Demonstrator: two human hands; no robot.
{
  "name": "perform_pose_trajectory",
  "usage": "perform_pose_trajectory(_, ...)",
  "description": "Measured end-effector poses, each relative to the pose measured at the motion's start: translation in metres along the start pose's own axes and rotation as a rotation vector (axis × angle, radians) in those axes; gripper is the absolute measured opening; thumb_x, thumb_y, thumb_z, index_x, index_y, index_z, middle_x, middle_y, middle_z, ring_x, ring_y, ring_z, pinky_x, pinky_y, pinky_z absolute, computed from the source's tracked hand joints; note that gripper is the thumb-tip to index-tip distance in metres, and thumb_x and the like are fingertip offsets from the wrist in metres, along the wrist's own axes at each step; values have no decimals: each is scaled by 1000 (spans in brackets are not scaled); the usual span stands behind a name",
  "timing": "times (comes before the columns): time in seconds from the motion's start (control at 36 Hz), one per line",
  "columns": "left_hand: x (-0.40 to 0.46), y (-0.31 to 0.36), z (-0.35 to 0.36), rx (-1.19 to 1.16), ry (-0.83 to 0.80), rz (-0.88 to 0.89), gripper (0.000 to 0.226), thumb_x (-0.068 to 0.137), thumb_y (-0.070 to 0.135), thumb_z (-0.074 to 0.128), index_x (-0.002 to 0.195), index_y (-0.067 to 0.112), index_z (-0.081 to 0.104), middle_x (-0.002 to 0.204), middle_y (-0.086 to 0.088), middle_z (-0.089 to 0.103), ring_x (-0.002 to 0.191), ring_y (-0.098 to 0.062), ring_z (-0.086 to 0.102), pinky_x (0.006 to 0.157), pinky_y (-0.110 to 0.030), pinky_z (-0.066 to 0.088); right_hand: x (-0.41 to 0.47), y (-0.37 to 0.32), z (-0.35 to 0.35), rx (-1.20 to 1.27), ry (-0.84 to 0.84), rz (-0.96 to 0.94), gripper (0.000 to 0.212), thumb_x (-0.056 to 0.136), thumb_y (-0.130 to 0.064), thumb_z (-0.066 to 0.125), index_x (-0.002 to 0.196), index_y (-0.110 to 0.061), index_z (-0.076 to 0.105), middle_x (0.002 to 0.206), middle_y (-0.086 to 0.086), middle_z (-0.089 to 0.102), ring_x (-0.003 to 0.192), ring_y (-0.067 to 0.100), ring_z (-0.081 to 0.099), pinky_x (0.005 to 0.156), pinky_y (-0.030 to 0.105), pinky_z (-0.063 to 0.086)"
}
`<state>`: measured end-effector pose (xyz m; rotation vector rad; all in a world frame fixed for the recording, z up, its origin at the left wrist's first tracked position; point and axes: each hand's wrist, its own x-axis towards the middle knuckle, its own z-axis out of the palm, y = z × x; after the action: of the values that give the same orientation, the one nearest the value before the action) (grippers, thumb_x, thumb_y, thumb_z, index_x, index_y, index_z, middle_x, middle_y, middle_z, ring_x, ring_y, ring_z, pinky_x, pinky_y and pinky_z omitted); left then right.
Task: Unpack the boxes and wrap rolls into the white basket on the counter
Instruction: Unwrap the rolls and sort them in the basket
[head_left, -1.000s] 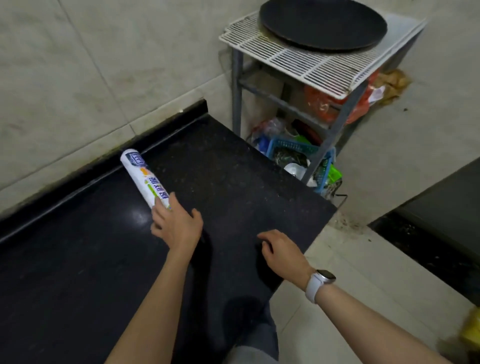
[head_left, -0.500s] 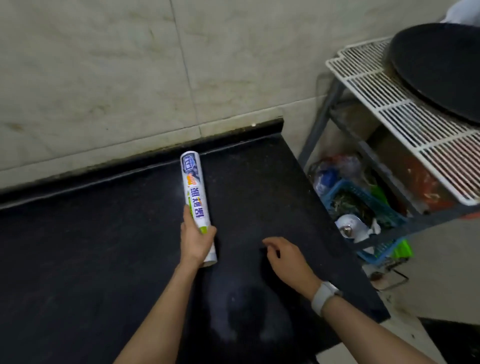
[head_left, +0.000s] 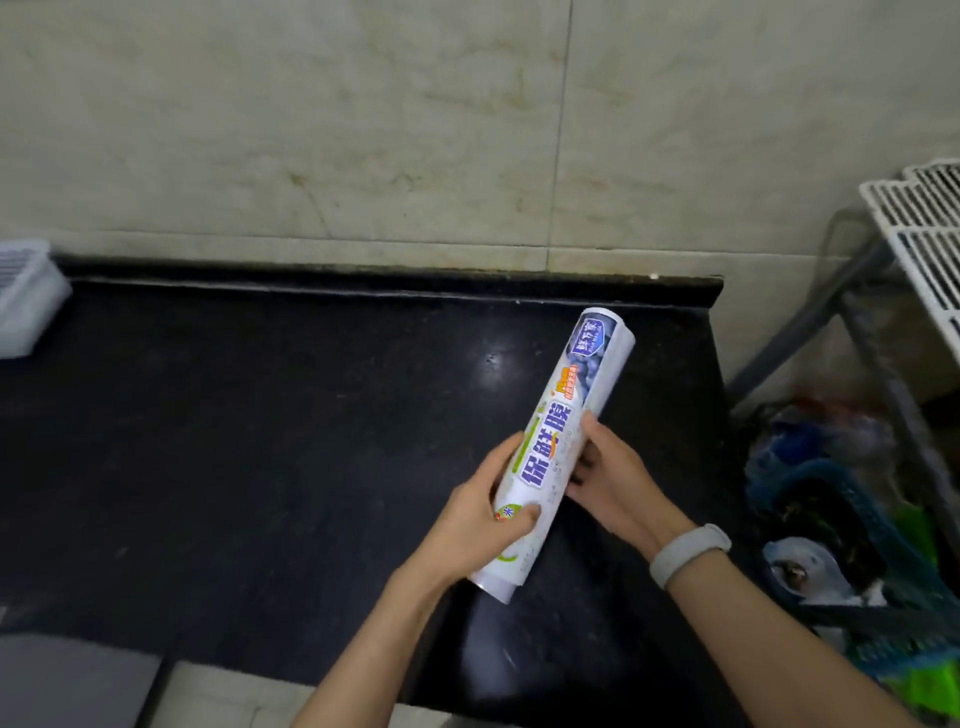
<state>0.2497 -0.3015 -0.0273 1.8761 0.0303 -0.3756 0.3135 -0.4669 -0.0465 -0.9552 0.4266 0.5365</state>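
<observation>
A white wrap roll (head_left: 563, 426) with blue and green printing is held above the black counter (head_left: 260, 441), slanting from lower left to upper right. My left hand (head_left: 483, 519) grips its lower end from the left. My right hand (head_left: 608, 473), with a white band at the wrist, holds its middle from the right. The corner of the white basket (head_left: 26, 301) shows at the far left edge of the counter, against the wall.
A tiled wall (head_left: 415, 130) runs behind the counter. To the right stands a metal rack with a white wire shelf (head_left: 919, 223); under it a blue crate (head_left: 852, 530) holds bags and clutter. A grey surface (head_left: 67, 680) lies at the lower left.
My left hand has lifted the roll off the counter and turned it. My right hand has left the counter and taken hold of the roll. The view has swung left, bringing the basket in.
</observation>
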Motion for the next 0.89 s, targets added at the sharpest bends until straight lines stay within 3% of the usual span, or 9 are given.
perform_pose_trajectory(0.11, -4, -2, 4, -143, 33, -70, 59, 84, 5, 63, 136, 20, 40, 111, 2, 68, 91, -6, 64, 77, -19, 52, -7, 0, -6, 113, -96, 52, 48, 89, -52, 42, 113, -15, 60, 97, 10, 74, 93, 24, 69, 73, 38, 58)
perform_pose_trajectory(0.19, -5, -4, 8, -208, 29, -146, 55, 86, 1, 61, 135, 13, 40, 104, -4, 68, 82, -9, 61, 72, -18, 52, -10, 2, -8, 75, -92, 51, 51, 89, -52, 41, 124, -17, 54, 110, 15, 67, 103, 27, 64, 85, 44, 53)
perform_pose_trajectory(0.31, -8, -5, 20, -206, 10, -183, 63, 80, 21, 71, 134, 22, 39, 113, 2, 66, 95, -6, 65, 77, -20, 54, -13, 7, -4, -72, -72, 40, 48, 87, -44, 50, 124, -14, 54, 114, 19, 65, 103, 31, 63, 87, 46, 52)
perform_pose_trajectory(0.39, -12, 0, 36, -135, 27, -193, 71, 67, 39, 77, 128, 34, 40, 112, 14, 65, 99, 0, 64, 82, -21, 53, -16, 14, 3, -206, -43, 19, 55, 73, -49, 64, 116, -16, 55, 104, 14, 70, 92, 27, 69, 73, 40, 56)
perform_pose_trajectory(0.47, -22, 3, 46, -14, 196, -275, 68, 59, 51, 73, 116, 47, 36, 99, 25, 64, 85, 9, 62, 66, -11, 49, -18, 24, 8, -254, -66, 25, 69, 59, -52, 70, 116, -18, 54, 104, 13, 70, 90, 25, 70, 69, 38, 57)
perform_pose_trajectory(0.58, -41, -1, 43, 61, 319, -331, 49, 58, 59, 66, 98, 48, 40, 89, 25, 63, 76, 16, 58, 56, -5, 43, -17, 35, 13, -158, -124, 64, 64, 67, -51, 67, 120, -17, 54, 109, 13, 69, 97, 27, 68, 76, 41, 55)
perform_pose_trajectory(0.69, -69, -10, 23, 74, 377, -317, 31, 67, 56, 64, 90, 42, 49, 86, 26, 62, 77, 17, 56, 56, -4, 41, -26, 52, 29, -137, -228, 185, 50, 82, -51, 53, 118, -18, 59, 115, 13, 68, 106, 29, 64, 87, 44, 52)
perform_pose_trajectory(0.78, -95, -21, 6, -24, 436, -320, 19, 77, 43, 65, 91, 38, 54, 89, 21, 65, 78, 16, 58, 56, -1, 41, -35, 70, 51, -202, -234, 227, 47, 84, -41, 56, 121, -11, 57, 116, 17, 66, 107, 31, 63, 93, 47, 50)
perform_pose_trajectory(0.89, -131, -39, -24, -122, 544, -344, 16, 81, 33, 63, 97, 32, 58, 93, 15, 68, 79, 4, 64, 60, -7, 46, -43, 98, 85, -303, -287, 228, 45, 84, -29, 61, 123, -7, 54, 119, 19, 64, 108, 34, 62, 98, 50, 46)
